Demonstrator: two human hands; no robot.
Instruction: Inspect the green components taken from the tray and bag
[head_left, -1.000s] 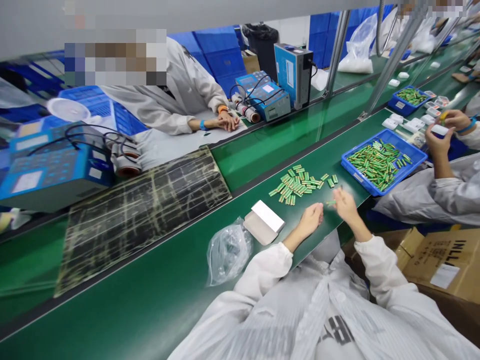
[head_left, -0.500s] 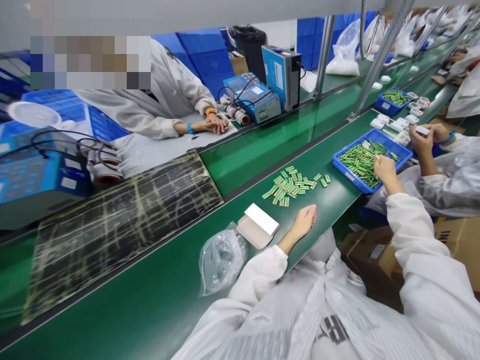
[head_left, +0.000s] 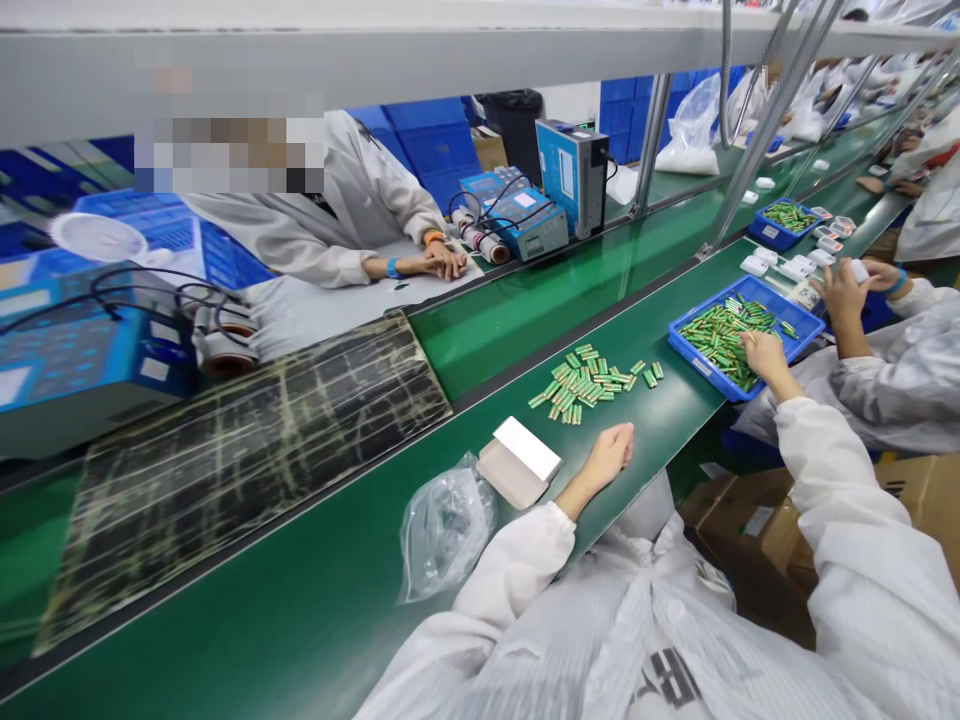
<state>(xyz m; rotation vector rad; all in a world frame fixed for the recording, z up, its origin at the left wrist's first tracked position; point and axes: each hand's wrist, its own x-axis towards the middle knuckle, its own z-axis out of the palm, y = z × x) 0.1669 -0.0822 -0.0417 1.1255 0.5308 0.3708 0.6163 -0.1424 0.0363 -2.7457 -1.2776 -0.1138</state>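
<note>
One hand (head_left: 609, 455) flat on belt (head_left: 480, 560), other hand (head_left: 766, 360) at blue tray (head_left: 806, 325).

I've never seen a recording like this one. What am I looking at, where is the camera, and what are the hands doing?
There is no robot here: these are a person's bare hands, filmed by a camera worn on their head and looking forward and down. Their right hand reaches into a blue plastic tray of green cylinders that look like batteries, its fingertips among them. Whether it grips one is hard to tell. Their left hand rests on the green conveyor belt, holding nothing. Loose cylinders lie on the belt, near a white folded card and a clear plastic bag.
</note>
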